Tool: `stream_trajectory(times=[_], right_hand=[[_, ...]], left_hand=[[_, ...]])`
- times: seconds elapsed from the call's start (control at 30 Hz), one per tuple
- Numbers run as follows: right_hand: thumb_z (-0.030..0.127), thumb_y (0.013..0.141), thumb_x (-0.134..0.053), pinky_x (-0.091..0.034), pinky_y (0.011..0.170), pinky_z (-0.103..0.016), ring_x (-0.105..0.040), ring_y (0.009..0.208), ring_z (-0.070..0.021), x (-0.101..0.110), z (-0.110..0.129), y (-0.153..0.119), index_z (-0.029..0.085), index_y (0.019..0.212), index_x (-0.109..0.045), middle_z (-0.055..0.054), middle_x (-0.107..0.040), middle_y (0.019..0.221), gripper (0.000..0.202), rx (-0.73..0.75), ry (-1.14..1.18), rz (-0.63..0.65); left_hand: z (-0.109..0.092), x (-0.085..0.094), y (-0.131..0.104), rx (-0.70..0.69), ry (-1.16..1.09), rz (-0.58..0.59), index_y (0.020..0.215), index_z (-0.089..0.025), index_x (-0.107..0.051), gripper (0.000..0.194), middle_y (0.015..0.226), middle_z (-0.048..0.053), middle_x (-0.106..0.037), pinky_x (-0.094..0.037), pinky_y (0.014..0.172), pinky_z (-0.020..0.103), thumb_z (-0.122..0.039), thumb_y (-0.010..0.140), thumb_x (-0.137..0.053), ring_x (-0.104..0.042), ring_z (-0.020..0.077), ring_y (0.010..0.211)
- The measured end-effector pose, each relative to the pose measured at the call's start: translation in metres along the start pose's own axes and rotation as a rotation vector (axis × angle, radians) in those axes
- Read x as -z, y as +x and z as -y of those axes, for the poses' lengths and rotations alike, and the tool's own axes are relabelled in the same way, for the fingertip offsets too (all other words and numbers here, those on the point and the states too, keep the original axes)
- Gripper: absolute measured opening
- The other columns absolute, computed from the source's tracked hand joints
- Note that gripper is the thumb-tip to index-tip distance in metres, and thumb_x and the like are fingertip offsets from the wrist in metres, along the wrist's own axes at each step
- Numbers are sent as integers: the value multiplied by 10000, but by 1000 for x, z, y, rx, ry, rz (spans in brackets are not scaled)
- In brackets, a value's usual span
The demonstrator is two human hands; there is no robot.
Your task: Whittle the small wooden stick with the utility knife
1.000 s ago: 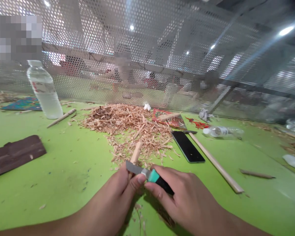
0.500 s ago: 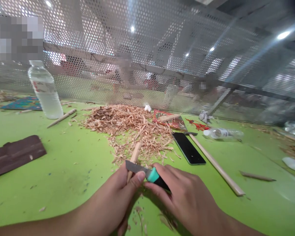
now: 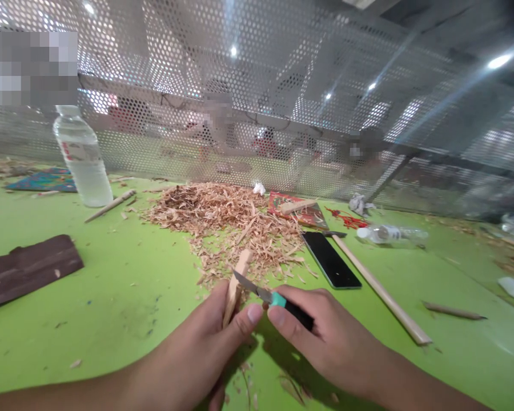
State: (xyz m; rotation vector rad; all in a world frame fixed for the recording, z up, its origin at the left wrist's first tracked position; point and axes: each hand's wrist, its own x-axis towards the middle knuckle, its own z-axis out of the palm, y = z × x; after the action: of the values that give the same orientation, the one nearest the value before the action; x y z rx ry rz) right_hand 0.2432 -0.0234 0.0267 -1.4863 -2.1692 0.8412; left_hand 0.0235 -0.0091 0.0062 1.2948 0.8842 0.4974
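My left hand (image 3: 216,337) is closed around a pale wooden stick (image 3: 243,264), whose far end points toward the shavings. In my right hand (image 3: 325,331) is a carving knife (image 3: 298,314) with a black and teal handle. Its grey blade (image 3: 253,287) reaches left, its tip by the right side of the stick; whether the two touch I cannot tell. My left thumb is stretched toward the knife's handle. Just beyond both hands lies a heap of curly wood shavings (image 3: 223,208).
A black phone (image 3: 332,260) and a long-handled hammer (image 3: 381,288) lie to the right, with a fallen bottle (image 3: 392,234) behind. A pencil-like stick (image 3: 454,310) is further right. At left are a brown leather piece (image 3: 34,268) and an upright water bottle (image 3: 83,160). Perforated metal screen (image 3: 188,142) stands behind.
The knife has moved right and its blade has turned, tip now pointing up-left beside the stick instead of lying across it. The stick has rolled slightly, and my right hand has shifted away from my left.
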Motion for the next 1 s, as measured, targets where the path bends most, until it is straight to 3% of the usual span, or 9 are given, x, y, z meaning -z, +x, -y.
stream_trajectory(times=[0.17, 0.33, 0.57, 0.77, 1.0], right_hand=[[578, 1146, -403, -324, 607, -291, -514, 654, -152, 7, 0, 2, 215, 814, -529, 32, -539, 707, 507, -27, 2, 167], [570, 1145, -416, -313, 599, -291, -509, 640, -145, 5, 0, 0, 216, 805, -513, 35, -534, 699, 501, -28, -28, 131], [569, 1141, -417, -311, 591, -290, -534, 628, -147, 5, 0, 0, 215, 817, -536, 32, -551, 686, 495, -24, -67, 122], [588, 1130, -420, -304, 583, -285, -516, 614, -143, 4, 1, -1, 216, 818, -537, 33, -543, 684, 499, -27, -90, 121], [601, 1097, -492, -287, 571, -277, -478, 595, -135, 4, -2, -1, 222, 806, -523, 46, -518, 663, 479, -13, -104, 95]], left_hand=[[8, 2, -1, 32, 26, 9, 993, -247, -453, 488, 609, -144, -431, -315, 323, 96, -732, 1032, -475, -339, 14, 341], [10, 2, -2, 44, 9, 13, 998, -259, -448, 494, 526, -158, -406, -294, 321, 107, -752, 1023, -466, -309, 34, 330], [7, -1, -2, 47, 10, 4, 997, -264, -440, 531, 588, -154, -411, -282, 317, 119, -793, 988, -482, -305, 29, 340], [7, 0, -1, 46, 44, 23, 966, -272, -426, 478, 458, -168, -383, -277, 318, 108, -745, 1036, -429, -295, 52, 322], [8, 0, -3, 59, 27, 31, 1024, -270, -430, 430, 449, -172, -389, -296, 320, 107, -699, 1058, -428, -310, 62, 327]])
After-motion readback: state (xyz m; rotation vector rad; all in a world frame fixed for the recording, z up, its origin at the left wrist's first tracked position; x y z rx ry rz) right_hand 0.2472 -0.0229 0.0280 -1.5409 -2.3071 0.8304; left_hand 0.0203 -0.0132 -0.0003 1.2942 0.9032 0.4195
